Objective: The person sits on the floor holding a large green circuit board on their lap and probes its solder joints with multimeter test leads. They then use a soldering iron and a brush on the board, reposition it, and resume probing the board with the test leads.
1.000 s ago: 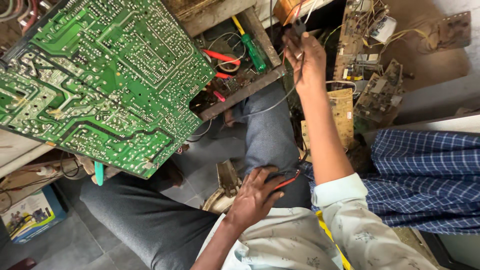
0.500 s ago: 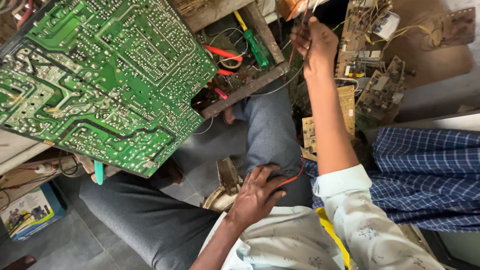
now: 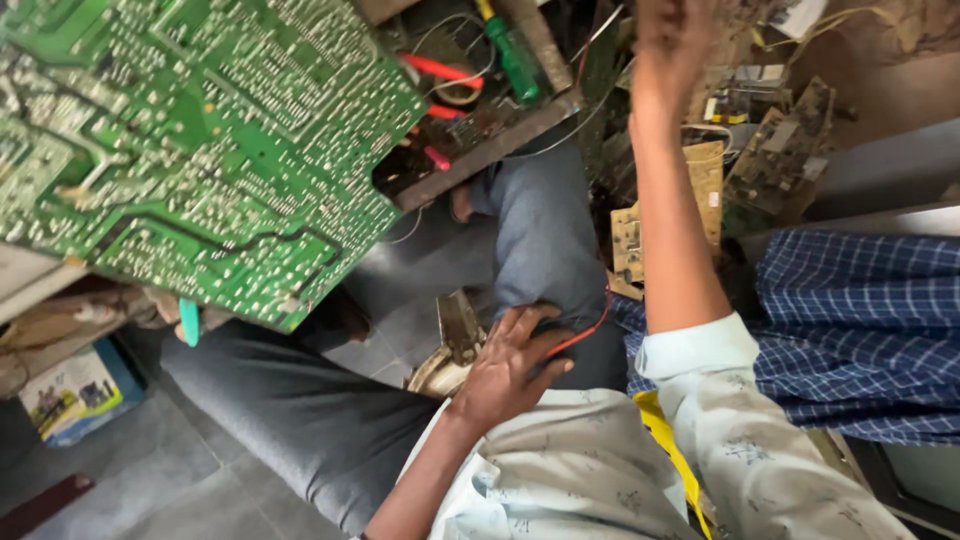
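Note:
My left hand (image 3: 510, 365) rests low on my grey trouser leg (image 3: 300, 420), fingers bent over a thin red wire (image 3: 585, 335) that runs out to the right. My right hand (image 3: 672, 40) is raised to the top edge of the view, blurred, among thin dark wires and small brown circuit boards (image 3: 700, 190). What it holds is not clear. A large green circuit board (image 3: 230, 150), solder side up, fills the upper left, apart from both hands.
A wooden tray (image 3: 500, 145) behind the board holds a green-handled screwdriver (image 3: 515, 55) and red-handled pliers (image 3: 440, 70). Blue checked cloth (image 3: 860, 320) lies at the right. More boards (image 3: 790, 130) pile at the upper right. A colourful booklet (image 3: 75, 395) lies on the grey floor.
My right hand has risen from beside the wooden tray to the top edge of the view. The left hand has stayed on my leg with the red wire.

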The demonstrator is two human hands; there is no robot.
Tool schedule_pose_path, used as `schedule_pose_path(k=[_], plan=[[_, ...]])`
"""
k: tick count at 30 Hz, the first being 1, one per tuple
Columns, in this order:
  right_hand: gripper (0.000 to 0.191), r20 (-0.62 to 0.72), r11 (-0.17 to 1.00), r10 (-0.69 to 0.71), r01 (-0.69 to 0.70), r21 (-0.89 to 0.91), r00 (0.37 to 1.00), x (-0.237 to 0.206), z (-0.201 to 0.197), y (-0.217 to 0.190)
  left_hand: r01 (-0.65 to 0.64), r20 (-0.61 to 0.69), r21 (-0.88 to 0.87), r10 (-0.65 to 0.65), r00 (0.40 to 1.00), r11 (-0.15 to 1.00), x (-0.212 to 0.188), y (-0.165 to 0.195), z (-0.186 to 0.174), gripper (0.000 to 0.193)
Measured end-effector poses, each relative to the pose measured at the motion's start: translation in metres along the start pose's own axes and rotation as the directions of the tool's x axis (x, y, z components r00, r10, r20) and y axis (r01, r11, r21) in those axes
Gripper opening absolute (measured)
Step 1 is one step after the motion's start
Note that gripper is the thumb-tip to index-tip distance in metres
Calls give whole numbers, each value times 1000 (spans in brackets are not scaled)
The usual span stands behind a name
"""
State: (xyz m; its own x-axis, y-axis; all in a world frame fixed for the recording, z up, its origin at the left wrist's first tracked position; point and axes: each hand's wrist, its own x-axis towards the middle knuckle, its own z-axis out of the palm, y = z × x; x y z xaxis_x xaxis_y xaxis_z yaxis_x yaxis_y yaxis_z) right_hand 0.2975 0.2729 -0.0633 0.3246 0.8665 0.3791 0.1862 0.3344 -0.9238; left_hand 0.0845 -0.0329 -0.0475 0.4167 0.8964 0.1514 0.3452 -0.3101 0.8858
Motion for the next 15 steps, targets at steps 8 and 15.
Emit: schedule_pose_path(k=[8,15], plan=[[8,436,968,-92,183,-173,895,-44,-9,-26,42,11,-73,-42,999,996,-3,1,0,33],[28,619,962,-38,197,-191,785,-32,-14,-29,40,6,-78,-40,999,996,-6,4,-1,34]])
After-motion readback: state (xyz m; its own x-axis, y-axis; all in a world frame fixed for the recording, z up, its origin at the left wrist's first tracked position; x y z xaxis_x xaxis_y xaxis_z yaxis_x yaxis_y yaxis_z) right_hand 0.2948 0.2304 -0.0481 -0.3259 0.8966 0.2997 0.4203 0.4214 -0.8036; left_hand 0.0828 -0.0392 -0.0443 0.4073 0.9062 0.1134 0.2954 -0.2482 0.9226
